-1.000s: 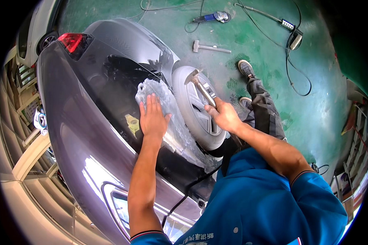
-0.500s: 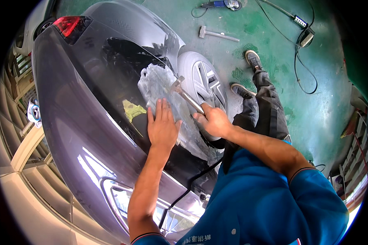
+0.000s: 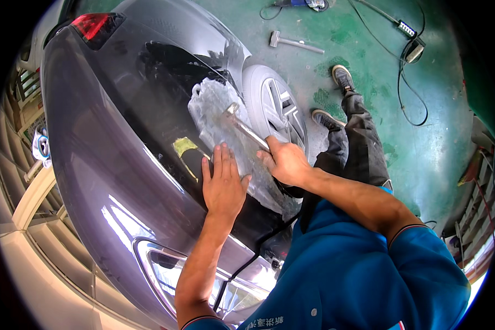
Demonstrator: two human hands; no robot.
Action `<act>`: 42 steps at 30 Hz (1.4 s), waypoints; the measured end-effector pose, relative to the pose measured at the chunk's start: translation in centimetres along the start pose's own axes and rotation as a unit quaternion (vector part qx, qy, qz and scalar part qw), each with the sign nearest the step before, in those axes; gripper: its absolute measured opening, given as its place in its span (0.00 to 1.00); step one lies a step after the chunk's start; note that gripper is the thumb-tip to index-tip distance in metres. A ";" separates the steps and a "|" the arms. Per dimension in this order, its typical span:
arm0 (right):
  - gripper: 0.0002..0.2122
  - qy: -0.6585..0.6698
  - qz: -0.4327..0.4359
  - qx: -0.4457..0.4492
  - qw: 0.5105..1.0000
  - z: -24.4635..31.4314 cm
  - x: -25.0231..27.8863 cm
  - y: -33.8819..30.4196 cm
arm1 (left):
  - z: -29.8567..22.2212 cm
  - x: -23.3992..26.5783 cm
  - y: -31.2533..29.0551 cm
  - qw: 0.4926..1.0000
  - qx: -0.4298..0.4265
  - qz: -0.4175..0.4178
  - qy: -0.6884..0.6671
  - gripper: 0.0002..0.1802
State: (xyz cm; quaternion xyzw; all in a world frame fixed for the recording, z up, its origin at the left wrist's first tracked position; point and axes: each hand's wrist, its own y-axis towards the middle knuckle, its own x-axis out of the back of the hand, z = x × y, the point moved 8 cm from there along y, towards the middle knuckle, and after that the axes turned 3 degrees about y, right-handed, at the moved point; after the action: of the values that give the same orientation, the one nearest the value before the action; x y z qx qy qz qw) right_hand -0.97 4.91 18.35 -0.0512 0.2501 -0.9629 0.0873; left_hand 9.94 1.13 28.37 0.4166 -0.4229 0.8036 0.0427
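Observation:
My right hand [image 3: 287,163] is closed round the handle of a metal hammer [image 3: 247,130]. The hammer's head lies over the bare, sanded grey patch [image 3: 211,104] on the dark car's rear quarter panel; whether it touches the metal I cannot tell. Flat on the lower part of this patch rests my left hand [image 3: 225,184], its fingers stretched out and holding nothing. Beside the left fingertips, a yellowish-green spot [image 3: 184,145] shows on the black-looking panel. The car's wheel [image 3: 275,104] stands just beyond the hammer, to the right of the patch.
On the green floor [image 3: 368,148] lie a second hammer [image 3: 297,43], a blue power tool [image 3: 302,3] and a dark cable [image 3: 400,88] with a metal tool. The red tail light [image 3: 96,26] is at the far left. Shelving [image 3: 470,217] lines the right side.
The hammer head has shifted slightly left over the grey patch. My left hand sits a little lower and further right on the panel, fingers still flat.

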 end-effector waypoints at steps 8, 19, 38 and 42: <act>0.17 -0.024 -0.005 0.004 1.000 0.0 -0.1 -0.3 | 0.2 -0.3 0.2 1.000 -0.002 -0.007 -0.007 0.41; 0.17 -0.048 -0.012 0.010 0.999 0.1 -0.1 -0.3 | 0.0 0.1 0.2 1.000 -0.005 -0.010 0.002 0.41; 0.17 -0.060 0.006 0.011 0.998 0.9 0.6 0.7 | 0.0 -0.5 0.3 1.000 -0.003 -0.013 -0.012 0.42; 0.16 -0.064 -0.002 0.036 0.997 0.7 -0.2 0.7 | -0.2 -0.6 0.3 1.000 -0.004 -0.009 -0.009 0.41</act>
State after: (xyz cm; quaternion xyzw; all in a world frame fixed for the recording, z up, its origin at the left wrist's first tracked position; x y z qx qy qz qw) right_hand -0.53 4.01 18.63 -0.1099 0.2095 -0.9662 0.1025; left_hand 10.07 1.22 27.72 0.4270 -0.4231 0.7977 0.0479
